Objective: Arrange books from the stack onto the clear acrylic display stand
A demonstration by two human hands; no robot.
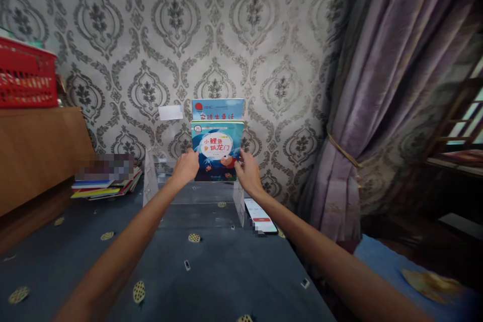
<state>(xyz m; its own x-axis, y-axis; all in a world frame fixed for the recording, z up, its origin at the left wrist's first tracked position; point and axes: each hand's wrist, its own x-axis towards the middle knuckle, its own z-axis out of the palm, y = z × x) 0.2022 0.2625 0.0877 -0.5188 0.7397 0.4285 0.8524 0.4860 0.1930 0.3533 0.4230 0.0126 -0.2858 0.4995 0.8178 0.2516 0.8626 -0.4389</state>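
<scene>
Both my hands grip a blue children's book [217,153] by its two sides, its illustrated front cover turned toward me. My left hand [186,166] is closed on the left edge and my right hand [248,168] on the right edge. Directly behind it, a second blue book [219,108] with red lettering stands higher, showing only its upper part. Below and around the books is a clear plastic stand [151,181] with several tiers. I cannot tell whether the held book touches the stand.
A phone [260,217] with a lit screen lies right of the stand. Stacked books [105,181] lie at the left, near a wooden cabinet [41,151] bearing a red basket [28,75]. The patterned dark tablecloth [166,271] spreads in front; a tied curtain [339,161] hangs at the right.
</scene>
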